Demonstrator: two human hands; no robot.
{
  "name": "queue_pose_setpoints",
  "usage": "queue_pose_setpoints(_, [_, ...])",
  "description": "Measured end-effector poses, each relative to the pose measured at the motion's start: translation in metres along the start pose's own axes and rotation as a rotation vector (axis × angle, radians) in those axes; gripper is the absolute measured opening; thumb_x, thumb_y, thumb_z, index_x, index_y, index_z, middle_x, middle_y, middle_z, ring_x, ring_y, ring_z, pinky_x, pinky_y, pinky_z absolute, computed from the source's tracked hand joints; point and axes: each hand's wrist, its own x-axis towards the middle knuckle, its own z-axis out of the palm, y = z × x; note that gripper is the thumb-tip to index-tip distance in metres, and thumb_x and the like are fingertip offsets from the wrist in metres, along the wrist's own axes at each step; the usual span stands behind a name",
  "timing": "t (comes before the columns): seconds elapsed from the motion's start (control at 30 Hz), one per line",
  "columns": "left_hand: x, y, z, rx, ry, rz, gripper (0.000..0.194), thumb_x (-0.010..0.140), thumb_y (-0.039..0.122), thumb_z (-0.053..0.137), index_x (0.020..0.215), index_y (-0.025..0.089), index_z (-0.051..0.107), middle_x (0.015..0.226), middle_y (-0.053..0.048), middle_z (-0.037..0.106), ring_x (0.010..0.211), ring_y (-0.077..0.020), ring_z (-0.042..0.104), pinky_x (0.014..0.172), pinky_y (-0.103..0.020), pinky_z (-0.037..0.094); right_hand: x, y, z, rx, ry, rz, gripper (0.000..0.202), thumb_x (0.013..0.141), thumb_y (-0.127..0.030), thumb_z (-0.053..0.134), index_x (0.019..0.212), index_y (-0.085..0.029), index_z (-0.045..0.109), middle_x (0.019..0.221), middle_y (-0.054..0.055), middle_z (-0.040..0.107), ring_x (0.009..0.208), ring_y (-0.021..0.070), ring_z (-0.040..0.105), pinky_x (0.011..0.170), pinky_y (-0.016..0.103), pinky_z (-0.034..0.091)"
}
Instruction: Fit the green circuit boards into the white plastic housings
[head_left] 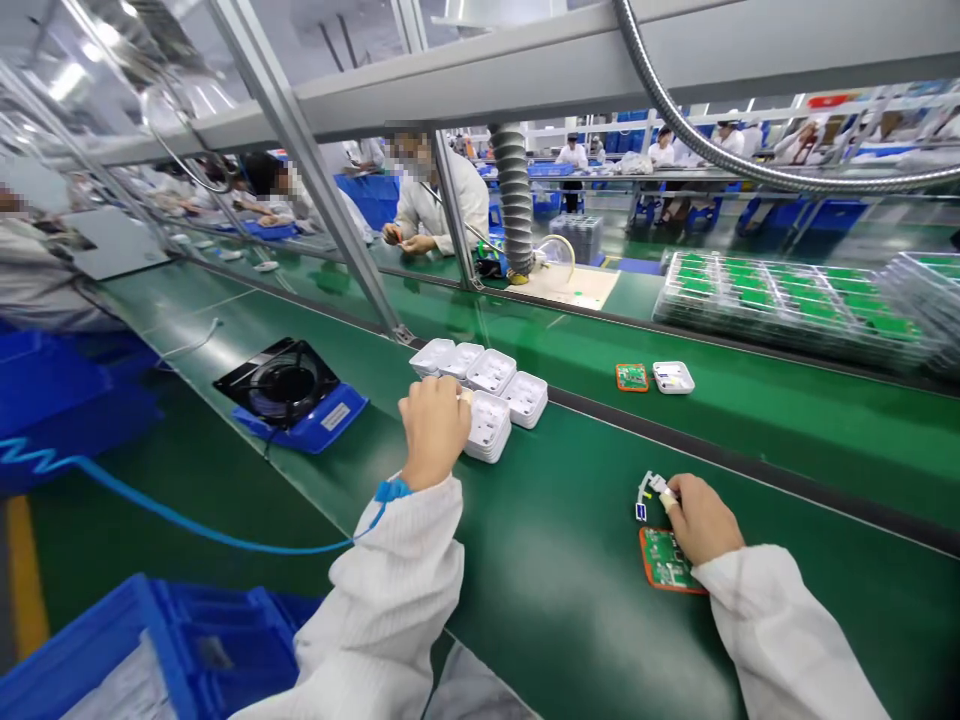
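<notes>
The glossy green desk (555, 610) bears stacked square white plastic casings (489, 425) at the left grip (435, 425), a blue plastic tray (334, 420) carrying a black fan (283, 380) left of it, and an orange-edged green circuit board (664, 562) by the right grip (705, 520).

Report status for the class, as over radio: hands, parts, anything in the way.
Left hand at white cases, grip hidden. Right hand at white piece, partly hiding board. Blue cord runs off leftward, blocking neither hand.

Beside your left hand (435, 425): square white plastic cases (489, 425). By your right hand (705, 520): square green circuit board (666, 562), orange-bordered. Left wristband (391, 491): blue.
</notes>
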Motion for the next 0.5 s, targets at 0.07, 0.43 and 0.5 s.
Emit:
queue_pose_setpoints(0.07, [0.006, -0.009, 0.005, 0.058, -0.079, 0.013, 0.011, 0.085, 0.023, 0.045, 0.086, 0.015, 0.053, 0.092, -0.010, 0.055, 0.090, -0.0264, 0.047, 0.072, -0.037, 0.032, 0.000, 0.001, 0.000, 0.068, -0.008, -0.033, 0.016, 0.080, -0.019, 0.041, 0.092, -0.018, 0.052, 0.088, 0.007, 0.055, 0.081, 0.0199, 0.053, 0.071, 0.031, 0.041])
queue_pose_setpoints(0.43, [0.009, -0.003, 0.028, 0.048, -0.138, 0.027, 0.015, 0.084, 0.023, 0.045, 0.088, 0.015, 0.056, 0.097, -0.011, 0.057, 0.095, -0.0278, 0.050, 0.076, -0.038, 0.035, -0.010, 0.003, 0.000, 0.206, 0.092, -0.027, 0.026, 0.083, -0.028, 0.034, 0.099, -0.020, 0.054, 0.096, 0.006, 0.055, 0.083, 0.0184, 0.056, 0.068, 0.030, 0.043])
queue_pose_setpoints(0.5, [0.012, -0.004, 0.029, 0.046, -0.140, 0.028, 0.014, 0.084, 0.021, 0.045, 0.088, 0.016, 0.056, 0.096, -0.011, 0.057, 0.096, -0.0285, 0.050, 0.077, -0.039, 0.036, -0.009, 0.002, 0.000, 0.230, 0.110, -0.047, 0.027, 0.083, -0.030, 0.034, 0.098, -0.020, 0.054, 0.094, 0.006, 0.056, 0.082, 0.0180, 0.056, 0.068, 0.030, 0.043])
